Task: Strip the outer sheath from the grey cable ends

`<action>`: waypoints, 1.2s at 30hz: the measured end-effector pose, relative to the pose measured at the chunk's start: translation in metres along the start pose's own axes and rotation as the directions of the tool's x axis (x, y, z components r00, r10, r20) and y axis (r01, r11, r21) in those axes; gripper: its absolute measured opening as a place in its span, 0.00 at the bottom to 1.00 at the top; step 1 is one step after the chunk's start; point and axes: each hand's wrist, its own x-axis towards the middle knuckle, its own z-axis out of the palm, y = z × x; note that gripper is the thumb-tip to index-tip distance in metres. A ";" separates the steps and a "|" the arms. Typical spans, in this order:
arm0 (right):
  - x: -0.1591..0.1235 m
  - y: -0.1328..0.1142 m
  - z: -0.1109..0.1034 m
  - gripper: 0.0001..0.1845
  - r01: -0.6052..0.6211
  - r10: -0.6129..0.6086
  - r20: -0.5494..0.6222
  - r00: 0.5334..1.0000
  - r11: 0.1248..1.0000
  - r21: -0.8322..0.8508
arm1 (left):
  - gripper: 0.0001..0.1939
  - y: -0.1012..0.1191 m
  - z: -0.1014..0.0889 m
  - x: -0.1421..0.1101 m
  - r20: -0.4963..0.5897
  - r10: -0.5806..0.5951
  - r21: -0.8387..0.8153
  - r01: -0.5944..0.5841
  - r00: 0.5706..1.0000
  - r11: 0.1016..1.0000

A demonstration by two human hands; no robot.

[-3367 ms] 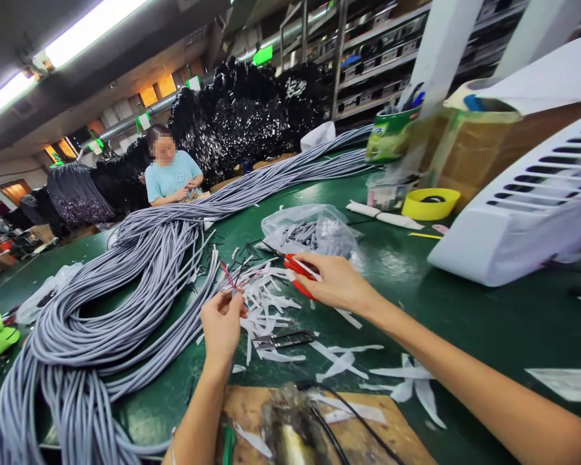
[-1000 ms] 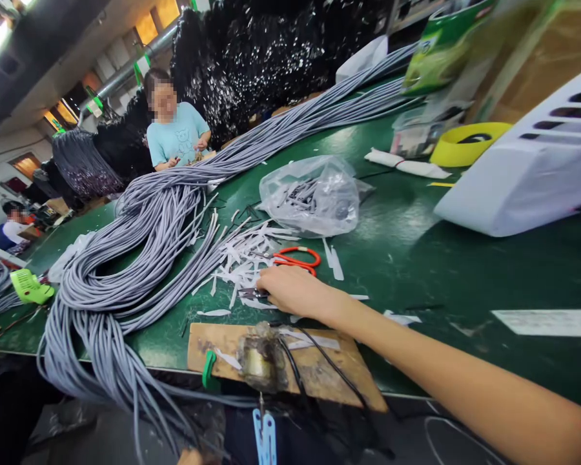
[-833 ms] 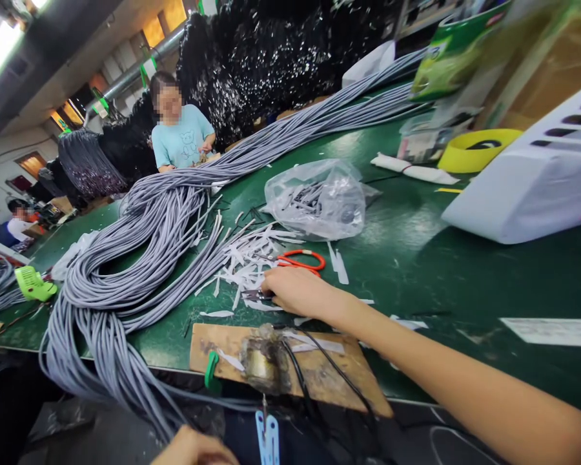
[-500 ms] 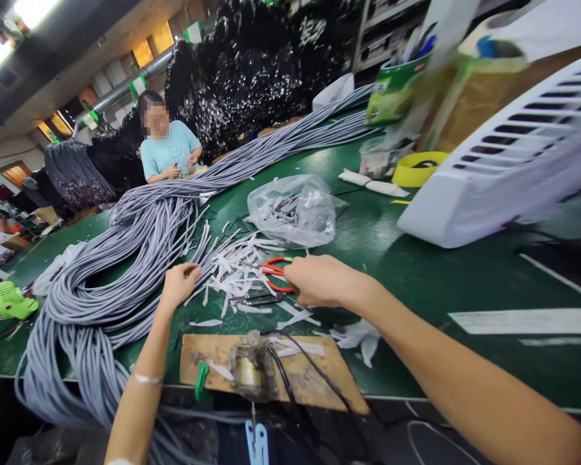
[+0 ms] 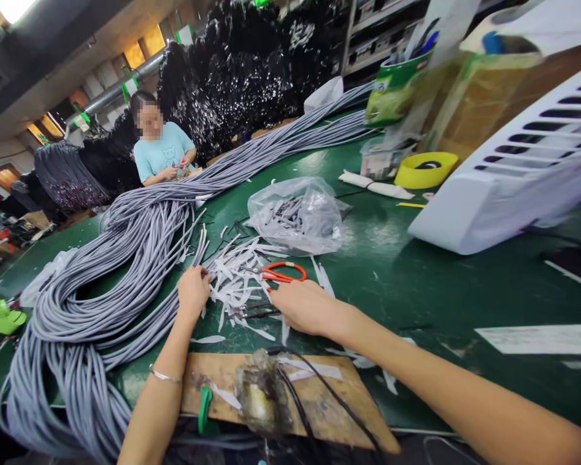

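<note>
Grey cables (image 5: 145, 258) lie in a thick looped bundle at the left of the green table. My left hand (image 5: 193, 292) is closed around a few of them near their pale cut ends (image 5: 202, 245). Facing it, my right hand (image 5: 303, 305) reaches in with curled fingers, their tips hidden from me. Just beyond those fingers are red-handled scissors (image 5: 286, 271); one loop shows whole, the other is mostly covered by the hand. Dark slim metal tools (image 5: 259, 311) lie below. White paper strips (image 5: 239, 274) are heaped between both hands.
A clear plastic bag (image 5: 297, 216) of small dark pieces lies behind the strips. Nearest me is a wooden board (image 5: 348, 400) with a motor-like device (image 5: 261, 394) and black wires. A white slotted housing (image 5: 503, 181) and yellow tape roll (image 5: 426, 171) stand right. A co-worker (image 5: 162, 152) sits opposite.
My left hand has moved right, onto the cable ends. My right hand has drawn down and slightly left, baring more of the upper red scissor loop. The view has shifted slightly.
</note>
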 end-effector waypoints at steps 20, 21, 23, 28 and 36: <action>0.015 -0.013 0.000 0.23 0.472 0.454 -0.521 0.723 0.227 0.852 | 0.08 0.058 -0.030 -0.065 -0.234 0.225 -0.604 -0.322 0.946 0.729; 0.016 -0.016 0.001 0.22 0.467 0.461 -0.509 0.727 0.212 0.859 | 0.08 0.058 -0.029 -0.066 -0.236 0.199 -0.615 -0.305 0.951 0.727; 0.016 -0.022 0.003 0.22 0.450 0.456 -0.491 0.743 0.203 0.870 | 0.09 0.059 -0.026 -0.067 -0.222 0.153 -0.655 -0.263 0.963 0.708; 0.020 -0.024 0.006 0.23 0.457 0.455 -0.504 0.735 0.217 0.862 | 0.11 0.060 -0.023 -0.066 -0.146 0.119 -0.745 -0.189 0.982 0.639; 0.003 -0.016 0.003 0.13 0.387 0.300 -0.759 0.577 0.719 0.578 | 0.11 0.057 -0.029 -0.063 -0.194 0.041 -0.764 -0.177 0.980 0.620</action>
